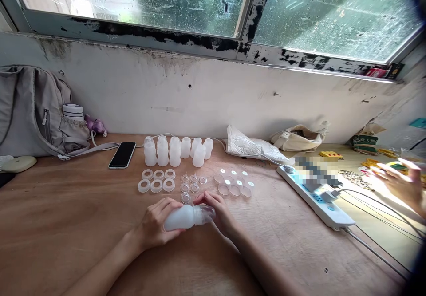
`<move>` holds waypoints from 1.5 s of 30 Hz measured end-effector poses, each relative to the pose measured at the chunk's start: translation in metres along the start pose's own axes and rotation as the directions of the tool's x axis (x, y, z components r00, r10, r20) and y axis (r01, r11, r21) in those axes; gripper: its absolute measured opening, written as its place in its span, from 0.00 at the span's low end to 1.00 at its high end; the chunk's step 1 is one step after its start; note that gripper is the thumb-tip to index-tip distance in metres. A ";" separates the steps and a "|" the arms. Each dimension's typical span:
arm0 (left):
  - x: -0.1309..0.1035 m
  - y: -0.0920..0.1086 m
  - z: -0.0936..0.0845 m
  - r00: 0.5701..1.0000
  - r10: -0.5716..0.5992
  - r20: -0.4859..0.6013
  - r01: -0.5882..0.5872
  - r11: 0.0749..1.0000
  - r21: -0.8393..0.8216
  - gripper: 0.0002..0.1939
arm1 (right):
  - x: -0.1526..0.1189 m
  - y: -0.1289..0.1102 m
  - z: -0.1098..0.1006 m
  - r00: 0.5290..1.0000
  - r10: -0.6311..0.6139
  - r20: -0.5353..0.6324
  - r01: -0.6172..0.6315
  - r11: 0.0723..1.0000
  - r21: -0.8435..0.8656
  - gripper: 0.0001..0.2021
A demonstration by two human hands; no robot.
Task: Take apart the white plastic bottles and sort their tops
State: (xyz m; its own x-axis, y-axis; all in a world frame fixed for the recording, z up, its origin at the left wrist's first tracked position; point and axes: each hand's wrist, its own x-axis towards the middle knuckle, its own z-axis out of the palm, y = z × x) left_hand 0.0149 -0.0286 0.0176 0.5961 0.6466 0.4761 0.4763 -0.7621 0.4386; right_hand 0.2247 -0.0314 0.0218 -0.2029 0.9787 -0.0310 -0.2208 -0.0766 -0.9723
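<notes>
In my left hand (pixel 159 221) is a frosted white baby bottle (pixel 180 219), tilted nearly onto its side with its neck to the right. My right hand (pixel 218 208) has its fingers curled round the clear dome-shaped top (pixel 208 214) at the neck end. Whether the top is fully seated cannot be made out. Just beyond my hands lie small clear nipple-like pieces (pixel 194 188). To their left are several translucent rings (pixel 139 186) in two rows, and to their right several clear discs (pixel 234 191). Behind them stand several frosted bottles (pixel 175 152).
A phone (pixel 122 155) and a grey backpack (pixel 20 109) are at the left. A white padded pouch (pixel 246 145) and a cream bag (pixel 296 137) lie by the wall. A power strip (pixel 314 198) with cables runs down the right, where another person's hand (pixel 404 183) shows.
</notes>
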 end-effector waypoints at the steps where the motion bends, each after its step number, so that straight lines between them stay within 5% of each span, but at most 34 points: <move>1: 0.000 0.001 0.000 1.000 0.013 0.005 -0.013 1.000 -0.001 0.22 | 0.000 0.001 0.002 1.000 0.008 0.009 -0.008 1.000 0.000 0.17; 9: -0.006 0.004 0.002 0.998 0.056 0.034 -0.055 0.998 -0.028 0.21 | -0.006 0.008 0.010 0.987 0.088 0.137 -0.089 0.996 0.005 0.14; 23: -0.008 0.002 0.010 0.986 0.163 0.026 -0.165 0.981 0.107 0.19 | -0.005 0.014 0.010 0.999 -0.029 0.031 0.035 0.974 -0.224 0.16; 28: -0.002 -0.002 0.013 0.993 0.100 -0.067 -0.084 0.974 0.210 0.18 | 0.006 0.013 0.002 0.977 -0.022 -0.211 -0.059 0.928 -0.368 0.19; 32: 0.002 -0.005 0.015 0.982 0.000 -0.189 0.049 0.966 0.253 0.18 | 0.006 0.006 0.002 0.990 0.020 -0.141 -0.057 0.964 -0.258 0.17; 36: 0.002 -0.009 0.011 0.972 -0.002 -0.236 0.060 0.969 0.238 0.26 | 0.006 -0.006 0.004 0.985 -0.124 -0.118 0.105 0.981 -0.161 0.15; 39: 0.004 -0.015 0.001 0.948 -0.053 -0.313 0.132 0.963 0.236 0.31 | 0.015 -0.030 0.001 0.943 -0.276 -0.185 0.226 0.941 -0.251 0.15; 45: 0.004 -0.041 -0.016 0.916 -0.172 -0.364 0.296 0.900 0.320 0.19 | 0.058 -0.097 -0.003 0.827 -0.531 -0.184 0.263 0.654 -0.709 0.19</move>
State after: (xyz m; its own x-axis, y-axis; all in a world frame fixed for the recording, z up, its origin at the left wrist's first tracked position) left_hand -0.0123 0.0056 0.0134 0.2288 0.7354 0.6378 0.8120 -0.5056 0.2917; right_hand 0.2370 0.0331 0.1142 0.1244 0.8853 0.4480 0.4787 0.3419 -0.8087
